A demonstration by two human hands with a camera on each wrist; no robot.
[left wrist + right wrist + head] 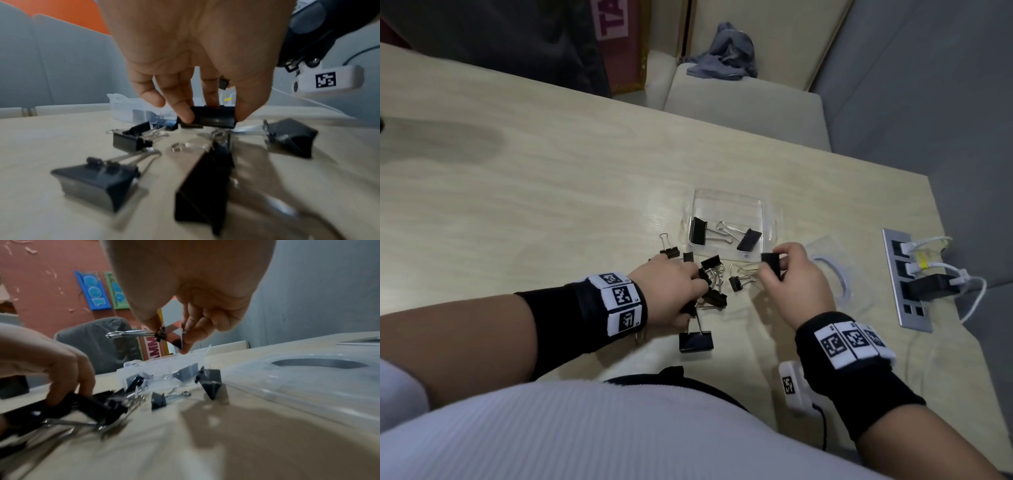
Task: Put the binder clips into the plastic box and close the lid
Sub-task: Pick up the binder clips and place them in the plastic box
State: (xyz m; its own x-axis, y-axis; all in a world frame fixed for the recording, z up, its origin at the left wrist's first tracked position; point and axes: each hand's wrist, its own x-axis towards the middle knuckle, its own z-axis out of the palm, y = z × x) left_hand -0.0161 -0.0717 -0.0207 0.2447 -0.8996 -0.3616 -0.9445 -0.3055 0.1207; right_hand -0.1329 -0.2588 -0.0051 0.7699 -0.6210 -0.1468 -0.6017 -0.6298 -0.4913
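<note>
A clear plastic box (726,200) stands open on the table with two black binder clips (749,238) inside. Its clear lid (835,274) lies flat to the right of it. Several black binder clips (714,298) are scattered on the table in front of the box. My left hand (674,291) reaches into this pile, and in the left wrist view its fingers (185,112) pinch one black clip (213,119). My right hand (796,277) holds another black clip (771,263) just above the table, near the box's front right corner; the right wrist view shows that clip (164,335) pinched by thumb and fingers.
A large clip (695,341) lies nearest my body. A power strip (907,281) with white cables and a black plug is set in the table at the right edge. A cushioned bench (743,109) with a grey cloth stands beyond the table.
</note>
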